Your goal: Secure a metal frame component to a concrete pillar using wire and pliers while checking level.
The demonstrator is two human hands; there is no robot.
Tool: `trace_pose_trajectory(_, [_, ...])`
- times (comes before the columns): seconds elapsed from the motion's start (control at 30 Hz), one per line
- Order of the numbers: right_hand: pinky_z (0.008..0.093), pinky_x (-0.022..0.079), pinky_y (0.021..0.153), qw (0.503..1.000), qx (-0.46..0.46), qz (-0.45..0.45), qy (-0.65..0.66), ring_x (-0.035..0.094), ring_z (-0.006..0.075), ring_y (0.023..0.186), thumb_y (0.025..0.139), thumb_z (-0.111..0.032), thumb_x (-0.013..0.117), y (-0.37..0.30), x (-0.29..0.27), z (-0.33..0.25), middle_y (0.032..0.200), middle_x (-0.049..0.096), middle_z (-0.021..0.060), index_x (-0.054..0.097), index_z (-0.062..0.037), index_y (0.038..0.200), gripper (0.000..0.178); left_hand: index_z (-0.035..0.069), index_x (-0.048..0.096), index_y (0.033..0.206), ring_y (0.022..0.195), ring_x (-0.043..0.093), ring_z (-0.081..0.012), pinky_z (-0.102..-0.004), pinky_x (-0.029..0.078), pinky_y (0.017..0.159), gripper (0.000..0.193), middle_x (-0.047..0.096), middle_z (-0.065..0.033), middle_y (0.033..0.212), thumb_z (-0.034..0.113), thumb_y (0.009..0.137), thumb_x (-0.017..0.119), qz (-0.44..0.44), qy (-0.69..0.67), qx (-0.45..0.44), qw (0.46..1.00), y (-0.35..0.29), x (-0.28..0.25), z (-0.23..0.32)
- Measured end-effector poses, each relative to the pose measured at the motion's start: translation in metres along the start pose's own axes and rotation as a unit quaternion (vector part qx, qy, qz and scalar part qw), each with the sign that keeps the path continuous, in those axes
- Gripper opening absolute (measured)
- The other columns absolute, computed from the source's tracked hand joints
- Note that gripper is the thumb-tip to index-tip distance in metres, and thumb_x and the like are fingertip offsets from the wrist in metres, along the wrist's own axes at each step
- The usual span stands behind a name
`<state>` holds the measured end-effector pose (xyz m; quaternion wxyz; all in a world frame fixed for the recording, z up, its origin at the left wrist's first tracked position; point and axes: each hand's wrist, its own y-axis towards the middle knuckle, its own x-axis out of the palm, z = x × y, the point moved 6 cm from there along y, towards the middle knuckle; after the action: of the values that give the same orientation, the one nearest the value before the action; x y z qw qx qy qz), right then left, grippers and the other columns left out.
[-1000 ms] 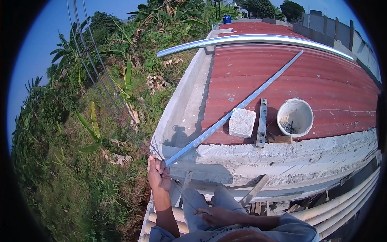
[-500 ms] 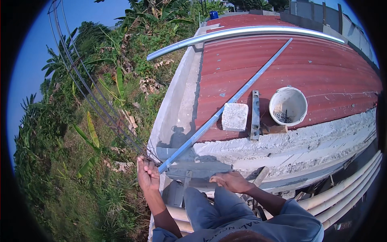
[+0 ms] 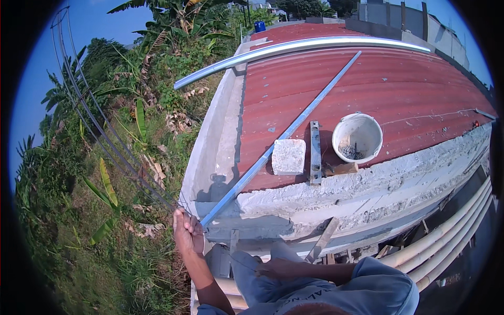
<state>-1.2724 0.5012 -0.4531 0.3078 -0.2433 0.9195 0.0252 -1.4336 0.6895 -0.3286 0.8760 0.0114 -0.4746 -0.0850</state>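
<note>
My left hand (image 3: pixel 188 230) is raised with its fingers curled closed, at the lower end of the tall steel rebars (image 3: pixel 123 163) and beside the near tip of a long metal channel (image 3: pixel 283 139). What its fingers hold, if anything, is too small to make out. My right hand (image 3: pixel 274 268) hangs low over my lap, fingers pinched together. A faint thin line seems to run between the two hands across my knee; I cannot tell whether it is string or wire. The channel slants across the roof past a pale concrete block (image 3: pixel 288 157).
On the red corrugated roof (image 3: pixel 415 84) are a spirit level (image 3: pixel 315 152), a white bucket (image 3: pixel 357 137) and a wood piece (image 3: pixel 341 169). A longer metal profile (image 3: pixel 294 48) lies farther back. A rough concrete ledge (image 3: pixel 388 184) borders bamboo poles (image 3: pixel 446 228). Greenery drops off left.
My right hand has drawn back and down toward my lap. My left hand stays by the rebars. The whole view has shifted, so the roof things appear farther left.
</note>
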Motion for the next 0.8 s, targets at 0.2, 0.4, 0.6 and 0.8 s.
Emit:
trace_pose_trajectory(0.2, [0.0391,0.049,0.081,0.969,-0.013,0.228,0.092,0.064,0.0294,0.091,0.100,-0.027,0.046,-0.013,-0.140,-0.066,0.101,0.066,0.0164,0.060,-0.0090,0.118,0.029,0.006,0.055,0.099,0.047,0.036,-0.0059,-0.0210,0.033,0.035,0.022,0.039,0.0030,0.060,0.025,0.103,0.044,-0.003,-0.121,-0.076,0.990,-0.002,-0.069,-0.005])
trace_pose_trajectory(0.4, [0.0382,0.048,0.082,0.981,0.117,0.154,-0.005,0.063,0.0263,0.092,0.098,-0.038,0.048,0.005,-0.021,0.083,0.100,0.066,0.0154,0.057,-0.0088,0.120,0.037,0.006,0.052,0.103,0.048,0.036,-0.0053,-0.0200,0.032,0.035,0.019,0.037,0.0033,0.060,0.024,0.103,0.044,-0.052,-0.028,0.050,0.997,-0.006,-0.003,0.019])
trace_pose_trajectory(0.6, [0.0357,0.047,0.071,0.940,0.037,0.301,0.156,0.061,0.0208,0.073,0.102,-0.033,0.043,-0.014,-0.134,-0.036,0.084,0.066,0.0039,0.061,-0.0068,0.106,0.031,0.005,0.052,0.101,0.049,0.037,-0.0052,-0.0193,0.034,0.036,0.019,0.040,0.0030,0.060,0.023,0.102,0.046,-0.070,-0.158,-0.061,0.983,-0.009,-0.060,0.003])
trace_pose_trajectory(0.8, [0.0444,0.047,0.074,0.990,-0.106,-0.065,0.062,0.062,0.0365,0.082,0.102,-0.034,0.042,-0.025,0.003,-0.075,0.089,0.066,0.0143,0.057,-0.0103,0.109,0.029,0.006,0.054,0.101,0.047,0.030,-0.0055,-0.0194,0.027,0.035,0.020,0.035,0.0027,0.060,0.024,0.102,0.047,-0.010,0.006,0.020,1.000,-0.011,-0.033,0.025])
